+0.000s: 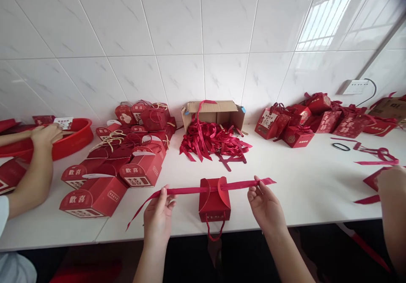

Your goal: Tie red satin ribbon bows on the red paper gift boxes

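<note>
A small red gift box (215, 207) sits at the table's front edge, its curved top flaps folded together and a twisted cord handle (216, 237) hanging over the edge. A dark pink ribbon (187, 190) runs through the top of the box and is stretched out to both sides. My left hand (159, 211) pinches it left of the box, with a loose tail drooping below. On the other side, my right hand (265, 204) pinches the ribbon near its right end. Neither hand touches the box itself.
An open cardboard box (218, 106) spills a heap of ribbons (212, 141) by the tiled wall. Red boxes (108, 196) stand grouped at left, more (298, 137) at right. Co-workers' hands (46, 135) show at both sides, the left one over a red basin (76, 143).
</note>
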